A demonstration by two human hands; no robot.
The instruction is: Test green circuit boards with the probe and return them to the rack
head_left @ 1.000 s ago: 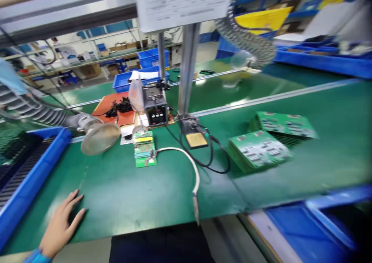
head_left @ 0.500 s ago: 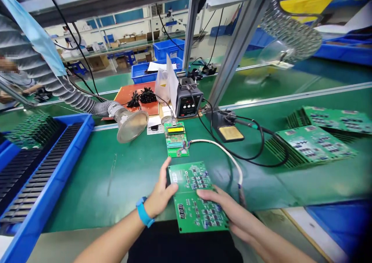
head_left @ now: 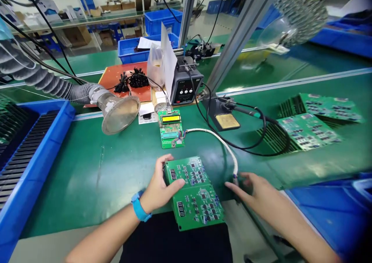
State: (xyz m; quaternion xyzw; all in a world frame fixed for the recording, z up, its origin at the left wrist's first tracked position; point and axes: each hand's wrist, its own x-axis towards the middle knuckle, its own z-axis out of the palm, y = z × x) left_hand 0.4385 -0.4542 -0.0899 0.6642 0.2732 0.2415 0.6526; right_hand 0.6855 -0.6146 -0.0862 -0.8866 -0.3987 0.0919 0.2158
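My left hand (head_left: 161, 187) is closed on the left edge of a green circuit board (head_left: 200, 207), its thumb lying on the top face. The board has two sections with small three-digit displays, and rests near the table's front edge above my lap. My right hand (head_left: 255, 191) is off the board, thumb and fingers apart, around the end of a white-sleeved cable (head_left: 225, 143); no grip on it shows. That cable runs to a small green tester board (head_left: 171, 129) with a lit yellow screen, lying beyond the held board.
A soldering station (head_left: 186, 85) and an iron stand (head_left: 225, 117) stand behind, with black cords looping right. Stacked circuit boards (head_left: 310, 129) lie at right. A fume hose nozzle (head_left: 122, 114) hangs at left, near a blue slotted bin (head_left: 43, 162).
My right hand has let go of the board and moved right to the cable's end. My left hand keeps its hold, and its thumb lies further over the board. The view has tilted down.
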